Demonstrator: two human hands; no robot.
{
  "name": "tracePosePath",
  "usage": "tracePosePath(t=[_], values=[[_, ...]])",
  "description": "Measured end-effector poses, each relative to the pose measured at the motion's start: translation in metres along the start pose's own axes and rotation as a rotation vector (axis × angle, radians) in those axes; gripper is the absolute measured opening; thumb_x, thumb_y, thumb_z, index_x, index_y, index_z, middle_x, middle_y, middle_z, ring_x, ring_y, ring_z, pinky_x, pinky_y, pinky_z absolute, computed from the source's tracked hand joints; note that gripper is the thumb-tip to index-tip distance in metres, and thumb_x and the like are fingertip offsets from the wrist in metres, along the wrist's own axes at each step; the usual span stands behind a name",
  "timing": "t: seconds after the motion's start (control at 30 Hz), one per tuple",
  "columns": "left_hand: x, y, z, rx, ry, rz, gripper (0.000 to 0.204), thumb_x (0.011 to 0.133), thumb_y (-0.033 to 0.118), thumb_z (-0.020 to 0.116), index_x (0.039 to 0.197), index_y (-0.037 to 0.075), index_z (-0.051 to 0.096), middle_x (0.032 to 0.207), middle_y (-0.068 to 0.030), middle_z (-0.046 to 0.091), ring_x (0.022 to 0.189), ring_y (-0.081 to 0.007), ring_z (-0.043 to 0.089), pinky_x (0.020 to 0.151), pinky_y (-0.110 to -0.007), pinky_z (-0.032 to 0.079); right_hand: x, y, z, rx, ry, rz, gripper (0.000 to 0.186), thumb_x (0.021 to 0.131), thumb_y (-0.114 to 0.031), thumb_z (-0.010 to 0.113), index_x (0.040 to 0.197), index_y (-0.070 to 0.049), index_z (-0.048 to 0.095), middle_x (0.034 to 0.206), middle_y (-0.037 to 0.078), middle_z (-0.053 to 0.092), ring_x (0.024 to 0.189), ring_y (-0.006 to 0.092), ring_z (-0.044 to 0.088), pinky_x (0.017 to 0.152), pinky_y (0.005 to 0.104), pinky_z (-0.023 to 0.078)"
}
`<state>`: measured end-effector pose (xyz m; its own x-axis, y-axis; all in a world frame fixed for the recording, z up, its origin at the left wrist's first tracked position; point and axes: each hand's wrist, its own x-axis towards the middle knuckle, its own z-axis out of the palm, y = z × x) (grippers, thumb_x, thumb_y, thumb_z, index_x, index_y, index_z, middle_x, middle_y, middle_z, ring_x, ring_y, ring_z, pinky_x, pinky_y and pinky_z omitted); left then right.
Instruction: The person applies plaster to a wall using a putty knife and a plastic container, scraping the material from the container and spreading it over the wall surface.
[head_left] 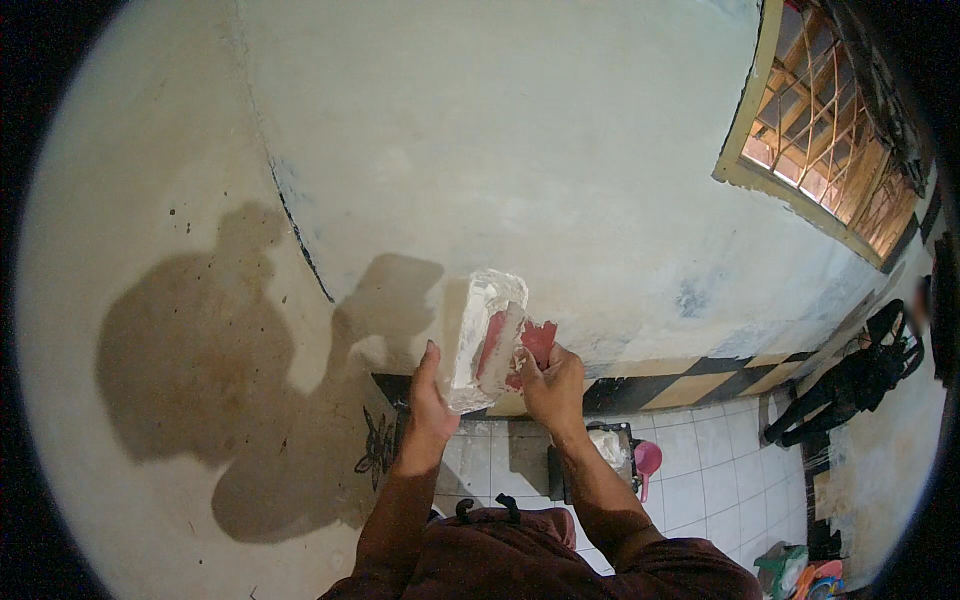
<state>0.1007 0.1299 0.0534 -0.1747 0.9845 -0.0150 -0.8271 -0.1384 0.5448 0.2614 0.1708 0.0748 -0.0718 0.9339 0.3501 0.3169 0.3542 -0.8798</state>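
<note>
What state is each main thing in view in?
White rectangular tray: smeared with whitish paste, in left hand.
Red flat scraper: paste-smeared, gripped by right hand.
Pale painted wall: patchy, cracked at left.
Yellow-framed window: barred.
Pink round plastic dipper: handle pointing down in picture.
Dark-clothed person: standing.

Moderate indoor light; large shadow, left, on wall; bright patch in window, upper right; rim distorted, black.

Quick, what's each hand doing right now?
Left hand: holding the white tray.
Right hand: closed on the red scraper.
</note>
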Motion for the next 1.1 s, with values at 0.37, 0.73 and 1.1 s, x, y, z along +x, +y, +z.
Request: tracePosePath(t=[0.37, 0.73, 1.1], values=[[0.003, 0.007, 0.002, 0.018, 0.029, 0.081, 0.051, 0.094, 0.043, 0.045, 0.128, 0.006, 0.048, 0.122, -0.0084, 0.056, 0.111, -0.0248, 0.054, 0.095, -0.04, 0.042, -0.003, 0.004, -0.002, 0.06, 0.035, -0.042, 0.017, 0.088, -0.01, 0.057, 0.09, 0.006, 0.062, 0.072, 0.01, 0.065, 0.062, 0.013, 0.062, 0.055, 0.029, 0.05], [0.011, -0.002, -0.003, 0.0, -0.009, 0.094, 0.05, 0.094, 0.039, 0.047, 0.128, 0.002, 0.046, 0.123, -0.0105, 0.055, 0.11, -0.0236, 0.055, 0.095, -0.037, 0.043, -0.004, -0.008, 0.0, 0.387, 0.092, 0.06, 0.017, 0.089, -0.008, 0.056, 0.089, 0.007, 0.061, 0.076, 0.011, 0.066, 0.064, 0.0126, 0.062, 0.057, 0.0277, 0.05], [0.031, -0.024, -0.023, 0.16, 0.071, 0.16, 0.052, 0.094, 0.043, 0.044, 0.129, 0.003, 0.047, 0.122, -0.0109, 0.056, 0.111, -0.0264, 0.055, 0.095, -0.039, 0.044, -0.025, -0.012, 0.025, 0.769, 0.184, 0.411, 0.013, 0.087, -0.011, 0.06, 0.095, 0.0, 0.063, 0.081, 0.005, 0.064, 0.064, 0.0122, 0.06, 0.048, 0.0241, 0.044]])
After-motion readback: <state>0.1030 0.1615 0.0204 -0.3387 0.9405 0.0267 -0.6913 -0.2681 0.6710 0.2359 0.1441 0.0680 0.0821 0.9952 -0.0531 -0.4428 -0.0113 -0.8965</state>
